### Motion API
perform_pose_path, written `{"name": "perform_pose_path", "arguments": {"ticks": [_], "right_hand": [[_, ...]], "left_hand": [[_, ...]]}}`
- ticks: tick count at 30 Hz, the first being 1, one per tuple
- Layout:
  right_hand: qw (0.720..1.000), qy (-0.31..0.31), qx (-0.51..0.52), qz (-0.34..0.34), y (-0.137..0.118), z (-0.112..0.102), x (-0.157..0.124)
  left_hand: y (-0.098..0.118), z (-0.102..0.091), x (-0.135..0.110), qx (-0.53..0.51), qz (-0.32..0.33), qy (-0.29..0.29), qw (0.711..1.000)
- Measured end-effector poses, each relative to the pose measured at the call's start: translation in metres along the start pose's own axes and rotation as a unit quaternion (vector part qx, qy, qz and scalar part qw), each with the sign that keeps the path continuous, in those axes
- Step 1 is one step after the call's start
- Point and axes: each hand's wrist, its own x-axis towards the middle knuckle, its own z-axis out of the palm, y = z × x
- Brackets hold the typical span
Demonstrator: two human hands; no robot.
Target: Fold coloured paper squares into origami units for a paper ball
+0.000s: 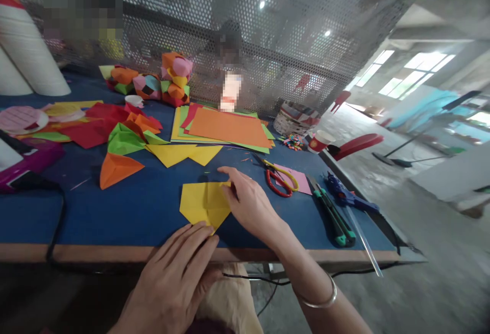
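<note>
A folded sheet of yellow paper (195,198) lies on the blue tabletop near the front edge, creased down its middle and narrowing to a point toward me. My left hand (172,267) reaches in from below, its fingers stretched flat, and the fingertips rest on that lower point. At the paper's upper right corner is my right hand (250,201), with a bangle on its wrist. Its index finger is extended past the top edge and the thumb sits apart, over the paper's right side. The remaining fingers of the right hand are mostly hidden.
Scissors (281,178), box cutters (333,216) and a blue glue gun (352,196) lie to the right. Behind are stacked coloured sheets (229,127), yellow folded pieces (172,154) and an orange one (118,169). A black cord (57,221) crosses the left side.
</note>
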Motion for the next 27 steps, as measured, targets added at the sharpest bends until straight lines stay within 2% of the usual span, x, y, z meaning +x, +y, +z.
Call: {"name": "perform_pose_path", "arguments": {"ticks": [5,9,12,16,20,27], "right_hand": [[0.998,0.04,0.045,0.001,-0.001,-0.01,-0.037],[0.994,0.042,0.096,-0.04,-0.005,-0.014,-0.073],[0.994,0.063,0.062,-0.058,-0.006,-0.008,-0.091],[0.995,0.086,-0.002,-0.06,-0.008,0.005,-0.097],[0.99,0.091,-0.052,-0.099,-0.015,0.012,-0.096],[0.989,0.079,-0.078,-0.095,-0.008,0.0,-0.089]], "left_hand": [[-0.008,0.003,-0.003,0.02,0.0,0.009,1.0],[-0.01,0.004,-0.005,0.027,-0.017,-0.001,0.999],[-0.006,0.002,-0.003,0.013,-0.023,-0.001,1.0],[-0.003,-0.001,0.003,-0.005,-0.012,0.004,1.0],[-0.007,0.0,0.006,0.016,0.015,-0.005,1.0],[-0.016,-0.001,0.004,0.037,0.036,0.0,0.999]]}}
